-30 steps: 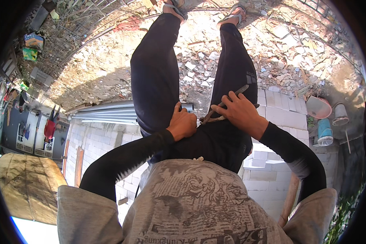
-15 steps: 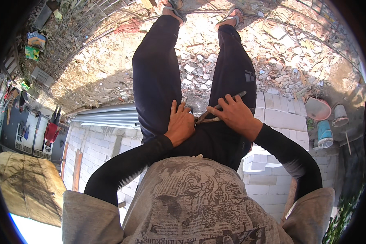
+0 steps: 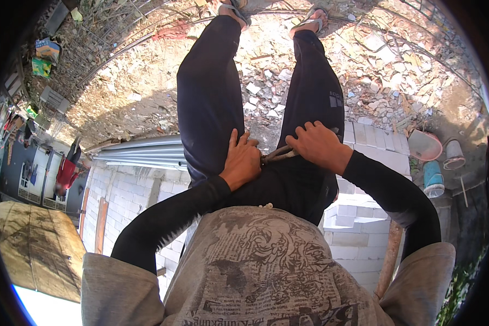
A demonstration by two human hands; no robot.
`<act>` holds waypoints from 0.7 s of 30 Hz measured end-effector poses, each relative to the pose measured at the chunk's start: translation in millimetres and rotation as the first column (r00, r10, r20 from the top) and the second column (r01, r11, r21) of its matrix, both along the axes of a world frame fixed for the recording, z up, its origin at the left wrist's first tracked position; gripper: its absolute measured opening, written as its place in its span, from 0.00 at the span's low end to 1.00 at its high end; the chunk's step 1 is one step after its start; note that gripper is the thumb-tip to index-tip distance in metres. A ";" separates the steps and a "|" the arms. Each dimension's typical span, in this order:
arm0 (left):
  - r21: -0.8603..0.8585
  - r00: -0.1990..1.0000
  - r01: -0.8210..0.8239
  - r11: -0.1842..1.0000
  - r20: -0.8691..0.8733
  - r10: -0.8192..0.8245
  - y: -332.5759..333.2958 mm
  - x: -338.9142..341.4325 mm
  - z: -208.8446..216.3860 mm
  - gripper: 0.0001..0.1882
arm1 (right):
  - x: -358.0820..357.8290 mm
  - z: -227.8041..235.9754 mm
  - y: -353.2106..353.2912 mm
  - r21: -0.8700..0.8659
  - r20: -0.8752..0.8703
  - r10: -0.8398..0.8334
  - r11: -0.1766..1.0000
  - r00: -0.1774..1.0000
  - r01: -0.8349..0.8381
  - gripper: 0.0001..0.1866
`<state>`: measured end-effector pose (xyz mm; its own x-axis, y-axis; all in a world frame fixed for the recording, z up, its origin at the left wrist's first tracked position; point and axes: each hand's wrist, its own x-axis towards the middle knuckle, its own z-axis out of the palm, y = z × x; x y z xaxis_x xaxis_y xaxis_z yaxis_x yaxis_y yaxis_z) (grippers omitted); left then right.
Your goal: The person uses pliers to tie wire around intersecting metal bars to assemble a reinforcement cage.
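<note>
Over my lap, my right hand is closed round the handles of a pair of worn metal pincers. Their head points left, close to the fingertips of my left hand. That hand lies against the inner side of my left thigh, its fingers bent except for a straighter index finger. Whatever it pinches at the tool's jaws is hidden. The dark trousers behind both hands make the jaws hard to see.
Pale blocks are stacked at right, beside buckets and a basin. Grey pipes lie at left. Rubble covers the ground between my feet. A person in red is far left; metal mesh lies upper left.
My right hand has turned and shifted slightly right and up, drawing the pincers' handles with it; their far end is now mostly hidden. My left hand has barely moved.
</note>
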<state>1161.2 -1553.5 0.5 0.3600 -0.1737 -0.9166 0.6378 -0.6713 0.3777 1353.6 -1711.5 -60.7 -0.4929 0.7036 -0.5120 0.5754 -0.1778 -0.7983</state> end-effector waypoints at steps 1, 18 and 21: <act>-0.002 1.000 -0.016 1.000 -0.001 0.016 0.6 -0.7 1.3 0.09 | 0.5 -3.0 3.4 0.000 -0.002 0.001 1.000 1.000 -0.001 0.11; -0.033 0.994 -0.094 0.995 0.053 0.096 0.9 3.1 8.2 0.07 | 26.8 -2.3 36.1 -0.071 -0.333 -0.020 0.997 0.943 -0.003 0.20; -0.025 0.993 -0.116 0.993 0.035 0.117 3.1 3.2 9.5 0.07 | 22.5 1.0 21.5 0.227 -0.161 -0.112 0.963 0.981 0.147 0.17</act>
<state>1164.5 -1550.3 10.0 0.4122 -0.1491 -0.8988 0.6965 -0.5843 0.4164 1376.1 -1690.0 -59.6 -0.4464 0.8585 -0.2526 0.4342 -0.0390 -0.9000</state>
